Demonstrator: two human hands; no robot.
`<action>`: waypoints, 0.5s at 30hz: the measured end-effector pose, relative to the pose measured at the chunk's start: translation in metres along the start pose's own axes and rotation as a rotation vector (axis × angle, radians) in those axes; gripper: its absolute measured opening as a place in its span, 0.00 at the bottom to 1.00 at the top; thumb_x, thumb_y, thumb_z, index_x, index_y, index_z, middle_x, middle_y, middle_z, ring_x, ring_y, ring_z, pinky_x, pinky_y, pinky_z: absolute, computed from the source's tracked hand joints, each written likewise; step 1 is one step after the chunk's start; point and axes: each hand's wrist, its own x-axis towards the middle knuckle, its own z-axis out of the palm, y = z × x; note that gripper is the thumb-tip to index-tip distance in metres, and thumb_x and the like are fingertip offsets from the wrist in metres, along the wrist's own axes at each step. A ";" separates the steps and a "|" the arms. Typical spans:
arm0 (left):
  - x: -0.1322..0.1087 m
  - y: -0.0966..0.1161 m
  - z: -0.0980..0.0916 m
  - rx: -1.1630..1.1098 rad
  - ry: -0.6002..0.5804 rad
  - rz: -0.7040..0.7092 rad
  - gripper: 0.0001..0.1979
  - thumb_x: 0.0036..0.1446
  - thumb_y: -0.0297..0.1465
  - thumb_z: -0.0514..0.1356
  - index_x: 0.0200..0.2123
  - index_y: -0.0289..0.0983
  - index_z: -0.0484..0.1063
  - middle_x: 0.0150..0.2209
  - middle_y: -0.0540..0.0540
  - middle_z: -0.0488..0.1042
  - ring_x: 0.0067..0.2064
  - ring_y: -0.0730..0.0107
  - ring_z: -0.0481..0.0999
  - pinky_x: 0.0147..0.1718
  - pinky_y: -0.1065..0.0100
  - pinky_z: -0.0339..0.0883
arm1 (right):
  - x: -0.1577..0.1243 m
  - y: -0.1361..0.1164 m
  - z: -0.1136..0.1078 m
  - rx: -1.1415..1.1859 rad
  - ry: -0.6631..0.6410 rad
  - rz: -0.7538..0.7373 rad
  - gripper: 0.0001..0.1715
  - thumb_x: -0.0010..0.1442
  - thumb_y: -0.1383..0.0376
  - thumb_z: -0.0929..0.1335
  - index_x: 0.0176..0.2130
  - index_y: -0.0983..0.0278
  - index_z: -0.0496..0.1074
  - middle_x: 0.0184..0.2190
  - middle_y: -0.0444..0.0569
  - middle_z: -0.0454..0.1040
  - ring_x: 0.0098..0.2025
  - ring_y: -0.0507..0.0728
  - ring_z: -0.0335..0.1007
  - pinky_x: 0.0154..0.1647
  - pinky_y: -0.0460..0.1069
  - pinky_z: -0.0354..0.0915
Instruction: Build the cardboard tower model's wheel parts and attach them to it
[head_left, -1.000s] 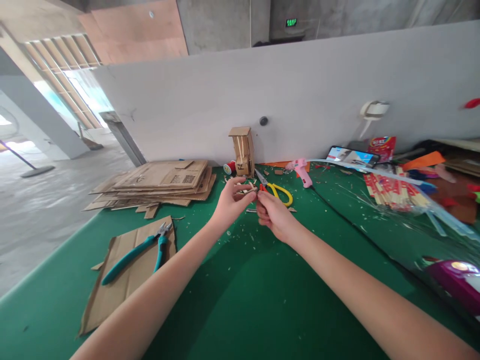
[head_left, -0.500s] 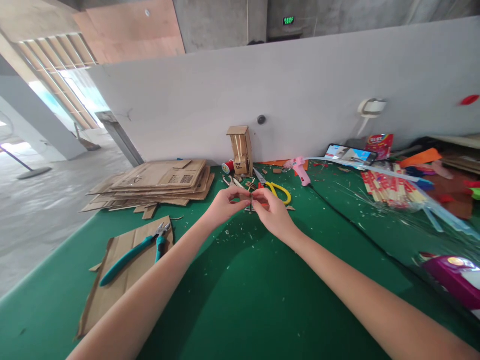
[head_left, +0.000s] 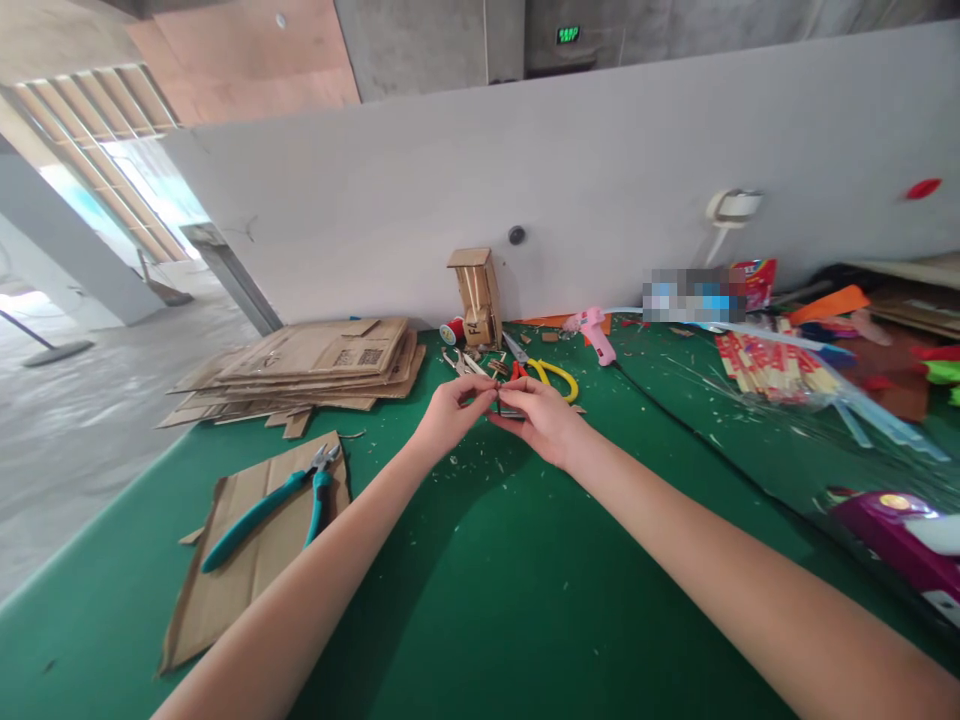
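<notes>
My left hand (head_left: 450,415) and my right hand (head_left: 541,418) meet over the green table (head_left: 480,600), fingertips pinched together on a small cardboard piece (head_left: 499,398) held between them. What exactly the piece is stays too small to make out. Just behind the hands lie yellow-handled scissors (head_left: 551,375) and several little cardboard scraps. A small upright cardboard model (head_left: 478,298) stands at the wall behind them, with a red spool (head_left: 452,331) beside it.
Teal pliers (head_left: 266,505) lie on a flat cardboard sheet (head_left: 225,590) at the left. A stack of cardboard (head_left: 315,360) sits at the back left. A pink glue gun (head_left: 594,332), a bag of sticks (head_left: 780,375) and a purple object (head_left: 900,545) are at the right.
Both hands have drawn slightly nearer to me and lower over the table, fingertips closing tighter on the small piece. The view has tilted a little.
</notes>
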 end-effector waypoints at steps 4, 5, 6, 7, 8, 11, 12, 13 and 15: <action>-0.006 -0.004 0.002 0.201 -0.054 0.046 0.08 0.55 0.32 0.55 0.32 0.35 0.72 0.38 0.44 0.75 0.40 0.66 0.74 0.40 0.66 0.67 | 0.001 0.008 -0.001 -0.103 0.049 -0.018 0.06 0.49 0.70 0.65 0.25 0.62 0.62 0.27 0.45 0.71 0.32 0.52 0.72 0.34 0.51 0.71; -0.007 -0.006 0.002 0.243 -0.061 0.049 0.08 0.55 0.31 0.55 0.32 0.35 0.72 0.37 0.44 0.76 0.39 0.66 0.74 0.40 0.65 0.67 | 0.002 0.011 -0.002 -0.154 0.066 -0.034 0.05 0.49 0.70 0.65 0.25 0.62 0.63 0.26 0.45 0.70 0.30 0.52 0.71 0.31 0.51 0.71; -0.007 -0.007 0.003 0.275 -0.064 0.049 0.08 0.55 0.31 0.55 0.32 0.36 0.73 0.37 0.45 0.76 0.39 0.66 0.74 0.40 0.65 0.66 | 0.002 0.014 -0.004 -0.215 0.077 -0.055 0.05 0.49 0.70 0.65 0.25 0.62 0.64 0.25 0.45 0.70 0.27 0.52 0.70 0.28 0.50 0.70; -0.008 -0.009 0.003 0.300 -0.072 0.048 0.07 0.55 0.30 0.55 0.31 0.36 0.73 0.36 0.45 0.76 0.38 0.65 0.73 0.41 0.64 0.66 | 0.003 0.016 -0.007 -0.284 0.081 -0.077 0.05 0.49 0.70 0.66 0.24 0.62 0.65 0.24 0.44 0.70 0.24 0.52 0.69 0.26 0.50 0.69; -0.007 -0.011 0.003 0.327 -0.084 0.050 0.06 0.54 0.30 0.56 0.30 0.37 0.73 0.35 0.46 0.76 0.38 0.65 0.73 0.41 0.64 0.65 | 0.003 0.018 -0.009 -0.357 0.078 -0.102 0.04 0.48 0.70 0.67 0.24 0.62 0.67 0.22 0.44 0.69 0.21 0.52 0.67 0.24 0.50 0.67; -0.006 -0.017 0.004 0.399 -0.148 0.061 0.05 0.52 0.28 0.58 0.27 0.39 0.73 0.30 0.49 0.76 0.34 0.66 0.72 0.40 0.64 0.64 | 0.005 0.021 -0.014 -0.560 0.070 -0.202 0.08 0.44 0.74 0.69 0.20 0.62 0.68 0.17 0.43 0.67 0.20 0.52 0.64 0.27 0.51 0.65; -0.005 -0.018 0.004 0.416 -0.163 0.064 0.05 0.52 0.27 0.58 0.27 0.39 0.73 0.29 0.49 0.75 0.34 0.66 0.71 0.40 0.64 0.64 | 0.006 0.021 -0.015 -0.613 0.071 -0.239 0.10 0.43 0.75 0.68 0.19 0.62 0.67 0.17 0.44 0.67 0.22 0.53 0.64 0.31 0.51 0.65; -0.005 -0.019 0.004 0.431 -0.171 0.067 0.05 0.52 0.27 0.57 0.27 0.39 0.73 0.29 0.49 0.75 0.33 0.66 0.71 0.41 0.64 0.63 | 0.007 0.021 -0.015 -0.658 0.071 -0.273 0.10 0.43 0.76 0.68 0.18 0.62 0.67 0.18 0.45 0.68 0.24 0.54 0.65 0.34 0.52 0.64; -0.006 -0.019 0.005 0.452 -0.173 0.072 0.05 0.52 0.27 0.58 0.27 0.39 0.73 0.30 0.49 0.75 0.35 0.65 0.71 0.43 0.63 0.62 | 0.008 0.022 -0.016 -0.730 0.061 -0.322 0.11 0.44 0.76 0.67 0.18 0.62 0.67 0.19 0.46 0.69 0.27 0.56 0.66 0.38 0.53 0.63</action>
